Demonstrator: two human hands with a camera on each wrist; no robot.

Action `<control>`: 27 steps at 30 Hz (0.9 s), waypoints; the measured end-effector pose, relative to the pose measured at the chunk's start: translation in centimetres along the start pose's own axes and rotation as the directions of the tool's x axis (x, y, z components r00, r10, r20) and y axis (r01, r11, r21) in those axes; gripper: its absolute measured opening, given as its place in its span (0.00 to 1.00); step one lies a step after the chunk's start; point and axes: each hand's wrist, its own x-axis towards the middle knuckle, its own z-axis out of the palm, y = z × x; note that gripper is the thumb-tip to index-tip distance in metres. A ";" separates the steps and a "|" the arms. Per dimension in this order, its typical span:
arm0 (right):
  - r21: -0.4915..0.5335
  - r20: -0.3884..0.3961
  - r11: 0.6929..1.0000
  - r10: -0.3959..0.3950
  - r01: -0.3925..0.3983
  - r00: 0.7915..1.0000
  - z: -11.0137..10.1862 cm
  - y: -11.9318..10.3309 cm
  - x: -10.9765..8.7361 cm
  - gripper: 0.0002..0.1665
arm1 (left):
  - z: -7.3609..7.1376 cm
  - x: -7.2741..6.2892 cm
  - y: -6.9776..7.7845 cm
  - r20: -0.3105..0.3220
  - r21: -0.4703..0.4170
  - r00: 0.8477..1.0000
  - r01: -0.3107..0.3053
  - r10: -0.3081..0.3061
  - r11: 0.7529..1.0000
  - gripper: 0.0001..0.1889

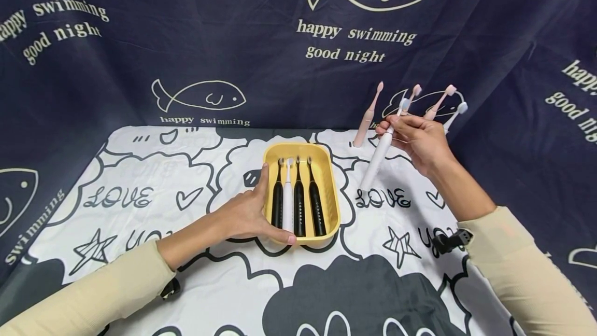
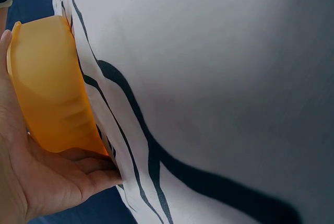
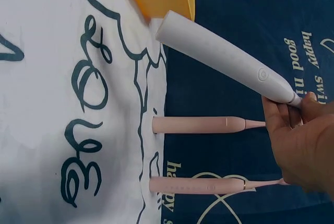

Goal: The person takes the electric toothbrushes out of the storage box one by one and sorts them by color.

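Observation:
My right hand (image 1: 422,141) pinches a white electric toothbrush (image 1: 379,157) near its neck. The brush tilts, its pale blue head up and its handle's base down to the left, above the table. In the right wrist view, a round button shows on the white handle (image 3: 224,57). My left hand (image 1: 247,211) holds the left front corner of a yellow basket (image 1: 333,196), thumb on the front rim and fingers along the left side. Inside it lie side by side a white toothbrush (image 1: 288,201) and three black ones, one of them a black toothbrush (image 1: 317,206) at the right.
A pink toothbrush (image 1: 366,123) stands upright at the back right. Behind my right hand stand further brushes, among them a pink toothbrush (image 1: 440,102) and one with a pale blue head (image 1: 462,108). A dark blue curtain (image 1: 270,40) closes off the patterned tabletop (image 1: 149,263) behind.

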 end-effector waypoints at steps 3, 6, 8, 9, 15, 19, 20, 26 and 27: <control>-0.001 -0.006 1.000 -0.006 0.006 1.000 -0.3 0.0 0.1 0.07 | 0.0 0.0 0.0 -0.001 0.007 1.000 -0.001 0.001 1.000 0.98; 0.002 -0.011 1.000 -0.015 0.015 1.000 -0.6 0.1 0.1 0.07 | 0.1 0.0 0.0 0.001 0.012 1.000 0.001 -0.001 1.000 0.98; 0.005 -0.016 1.000 -0.021 0.021 1.000 -0.7 0.2 0.2 0.06 | 0.1 -0.1 0.0 0.005 0.016 1.000 0.004 -0.004 1.000 0.98; 0.004 -0.019 1.000 -0.023 0.023 1.000 -0.8 0.2 0.2 0.06 | 0.1 -0.1 -0.1 0.005 0.016 1.000 0.005 -0.005 1.000 0.98; -0.019 -0.045 1.000 -0.023 0.022 0.999 -1.2 0.1 0.3 0.06 | 0.0 -0.1 -0.1 0.006 0.013 1.000 0.001 -0.002 1.000 0.98; -0.045 -0.057 0.999 -0.033 0.031 0.998 -1.5 0.2 0.5 0.06 | 0.0 -0.1 -0.1 0.004 0.011 1.000 -0.002 0.001 1.000 0.98; -0.055 -0.063 0.998 -0.037 0.033 0.997 -1.6 0.2 0.5 0.06 | 0.0 -0.1 -0.1 0.004 0.009 1.000 -0.001 0.000 1.000 0.98; -0.083 -0.104 0.996 -0.053 0.044 0.993 -2.5 0.3 0.8 0.06 | 0.0 -0.1 -0.1 0.001 -0.002 1.000 -0.004 0.004 1.000 0.98; -0.077 -0.108 0.996 -0.055 0.047 0.993 -2.6 0.3 0.9 0.06 | 0.0 -0.1 0.0 0.001 -0.005 1.000 -0.006 0.006 1.000 0.98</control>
